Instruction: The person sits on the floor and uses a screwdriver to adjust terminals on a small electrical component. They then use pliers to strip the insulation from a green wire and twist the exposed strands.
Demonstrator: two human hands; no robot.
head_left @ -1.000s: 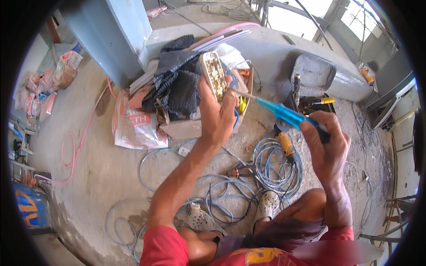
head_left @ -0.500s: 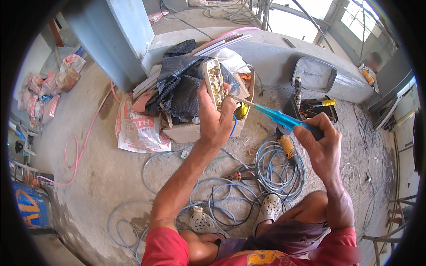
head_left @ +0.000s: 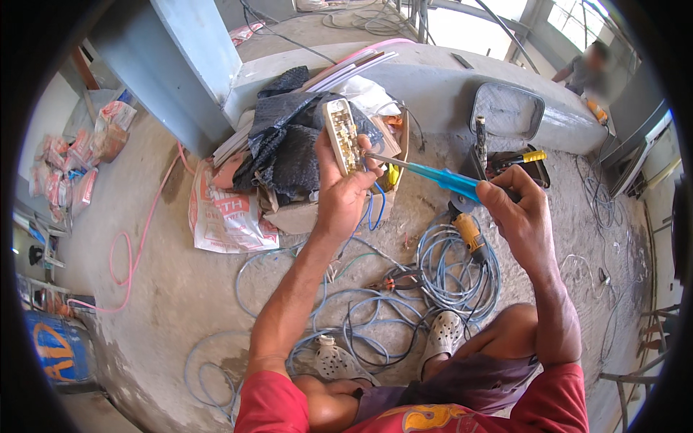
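My left hand grips an opened cream extension socket, tilted upright, with brass contacts and wiring showing inside. A blue wire hangs in a loop below it, beside my fingers. My right hand is closed round the handle of a translucent blue screwdriver. Its shaft points left, and the tip meets the socket's right edge near my left fingertips. Whether the tip sits in a screw is too small to tell.
A cardboard box heaped with black plastic sheeting stands beyond my left hand. On the floor lie coiled grey-blue cable, a yellow angle grinder and pliers. An open tool case is farther right; another person is behind the low wall.
The view has shifted slightly. More of the blue wire shows below the socket, and my right hand has turned a little on the screwdriver. The person at the back has come further into view.
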